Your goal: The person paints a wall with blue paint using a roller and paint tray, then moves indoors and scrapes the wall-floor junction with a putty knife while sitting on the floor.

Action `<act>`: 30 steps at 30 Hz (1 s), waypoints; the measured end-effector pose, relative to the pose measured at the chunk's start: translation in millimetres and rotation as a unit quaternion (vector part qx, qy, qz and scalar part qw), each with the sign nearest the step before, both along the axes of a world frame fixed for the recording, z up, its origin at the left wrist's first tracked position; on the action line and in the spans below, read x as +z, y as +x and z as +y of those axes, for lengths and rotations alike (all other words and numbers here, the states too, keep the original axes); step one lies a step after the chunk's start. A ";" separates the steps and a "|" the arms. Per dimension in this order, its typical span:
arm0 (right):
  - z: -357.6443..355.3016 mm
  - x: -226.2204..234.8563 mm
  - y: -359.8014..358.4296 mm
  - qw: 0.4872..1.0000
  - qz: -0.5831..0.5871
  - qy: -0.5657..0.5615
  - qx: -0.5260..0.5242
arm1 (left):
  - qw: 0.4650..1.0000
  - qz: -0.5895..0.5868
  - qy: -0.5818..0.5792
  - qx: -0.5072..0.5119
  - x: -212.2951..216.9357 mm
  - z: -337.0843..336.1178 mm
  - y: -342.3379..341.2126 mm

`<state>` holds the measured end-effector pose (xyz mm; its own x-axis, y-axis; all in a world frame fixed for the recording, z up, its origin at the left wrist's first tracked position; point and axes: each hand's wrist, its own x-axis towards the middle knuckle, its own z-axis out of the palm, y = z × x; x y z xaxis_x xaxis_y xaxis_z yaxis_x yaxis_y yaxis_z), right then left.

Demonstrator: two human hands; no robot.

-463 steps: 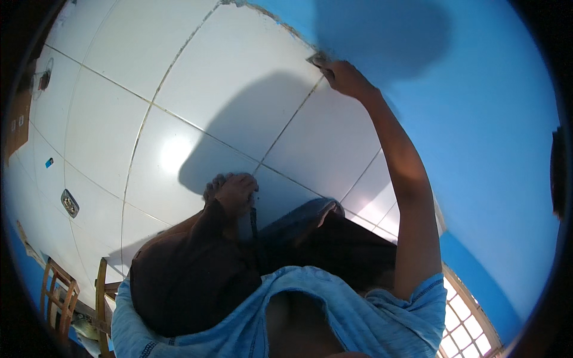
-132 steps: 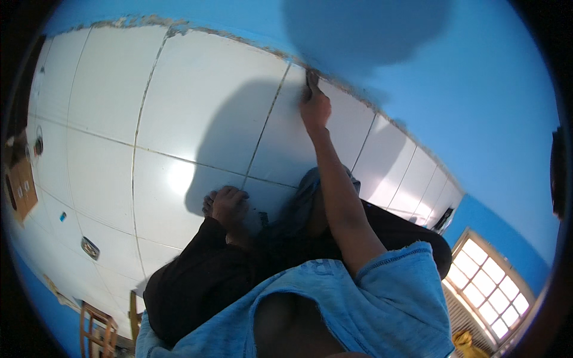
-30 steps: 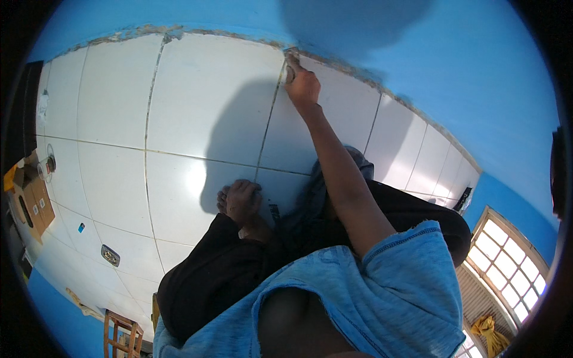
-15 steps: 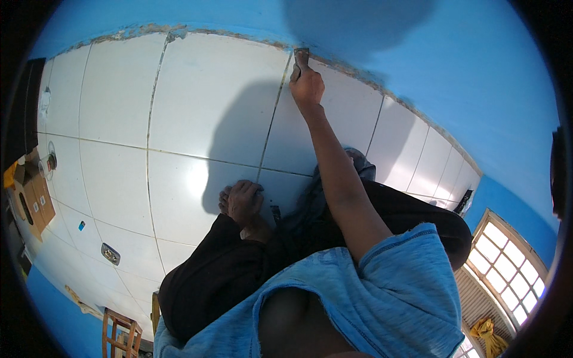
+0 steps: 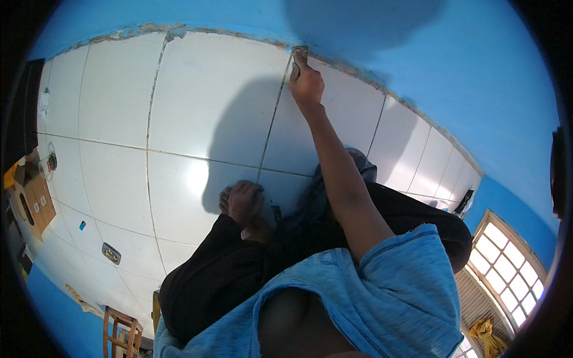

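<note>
My right hand is closed around a small scraper, with my arm stretched forward. The scraper's flat blade rests at the rough joint where the white floor tiles meet the blue wall. Most of its handle is hidden in my fingers. Just left of the blade, a dark grout line runs back toward me between two tiles. My left hand does not show. A bare foot of mine stands on the tiles, below a black trouser leg.
A cardboard box, a clear glass and a small oval metal-toned item are on the floor at left. A wooden stool stands at lower left. A barred window is at right, with a yellow cloth below.
The scraper blade has shifted very slightly up and left along the joint, still in my right hand. The rest stays nearly the same.
</note>
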<state>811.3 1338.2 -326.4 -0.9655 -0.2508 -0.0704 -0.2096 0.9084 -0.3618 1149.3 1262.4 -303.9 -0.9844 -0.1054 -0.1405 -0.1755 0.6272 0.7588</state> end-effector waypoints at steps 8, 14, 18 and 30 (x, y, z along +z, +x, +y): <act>-6.7 8.5 9.8 0.999 -0.029 -0.006 0.017 | 1.000 0.002 0.010 0.007 4.4 -0.3 -1.2; 0.1 0.4 -3.3 1.000 -0.004 -0.002 0.019 | 1.000 0.000 0.009 -0.001 4.1 -2.3 -0.1; 0.8 0.4 -4.6 0.999 -0.032 0.041 -0.016 | 1.000 -0.010 0.005 -0.008 1.0 -1.2 0.5; 16.5 -10.4 -9.4 0.997 0.047 -0.064 0.011 | 1.000 -0.019 0.004 -0.011 -5.3 1.5 3.0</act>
